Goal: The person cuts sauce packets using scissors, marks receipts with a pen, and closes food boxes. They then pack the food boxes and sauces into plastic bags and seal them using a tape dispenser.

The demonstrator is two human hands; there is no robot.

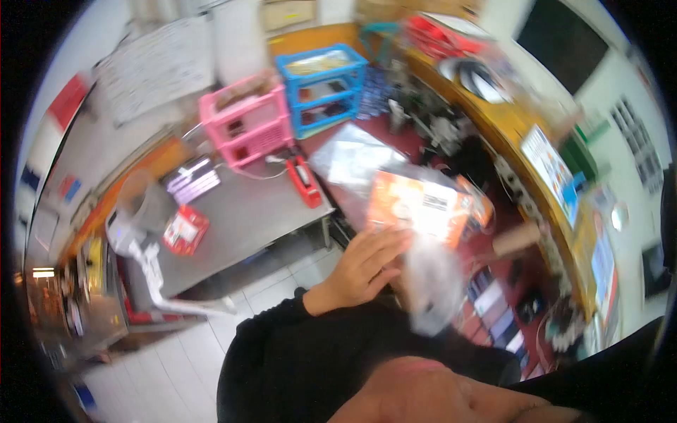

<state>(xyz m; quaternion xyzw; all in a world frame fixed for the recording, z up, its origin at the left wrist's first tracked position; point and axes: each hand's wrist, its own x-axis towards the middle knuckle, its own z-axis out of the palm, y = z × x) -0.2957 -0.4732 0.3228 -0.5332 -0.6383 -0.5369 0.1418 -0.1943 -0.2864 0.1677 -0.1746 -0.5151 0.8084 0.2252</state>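
My left hand reaches in from the lower left in a black sleeve. Its fingers lie over the lower left edge of an orange and white packet, with the thumb below, and grip it. Clear crumpled plastic hangs from the packet and is blurred. My right hand cannot be made out. Behind the packet lies a silvery plastic bag on the red surface.
A grey table at left bears a red tape dispenser, a red packet and a pink basket rack. A blue rack stands behind. Along the right runs a yellow shelf; a brown roll lies near it.
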